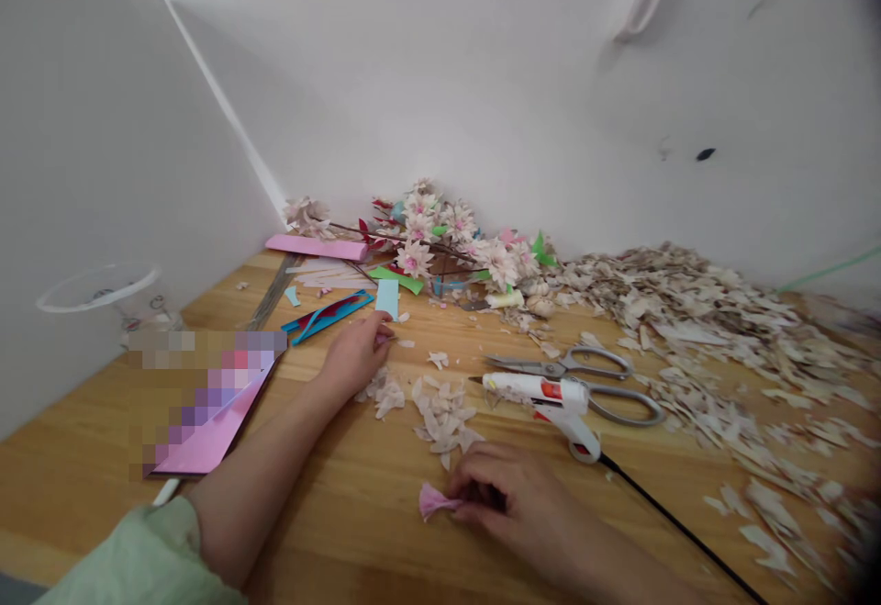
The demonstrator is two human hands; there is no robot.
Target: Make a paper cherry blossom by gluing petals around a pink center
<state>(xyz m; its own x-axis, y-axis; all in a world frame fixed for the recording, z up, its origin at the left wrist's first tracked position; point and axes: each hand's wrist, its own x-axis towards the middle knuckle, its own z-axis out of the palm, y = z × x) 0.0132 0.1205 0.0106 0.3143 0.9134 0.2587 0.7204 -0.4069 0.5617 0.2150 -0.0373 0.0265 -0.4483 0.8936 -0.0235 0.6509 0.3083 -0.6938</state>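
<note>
Between the thumb and fingers of my right hand [516, 499] is a small pink fringed paper piece [433, 500], its flared end facing left. My left hand [356, 348] reaches further out over the table, fingers curled together beside a light blue paper strip [387, 296]. What its fingertips hold, if anything, is too small to make out. Pale dried petals [444, 417] lie loose between the two hands. A white glue gun [543, 391] rests beyond my right hand, close against metal scissors [574, 364].
Flower branches [440, 233] lie along the wall, with a large heap of dried petals [674, 293] to their right. At left are blue strips [330, 316], a pink paper roll [317, 246], thin wires [275, 291] and a clear plastic cup [100, 285]. The glue gun's black cord [674, 527] runs toward the lower right.
</note>
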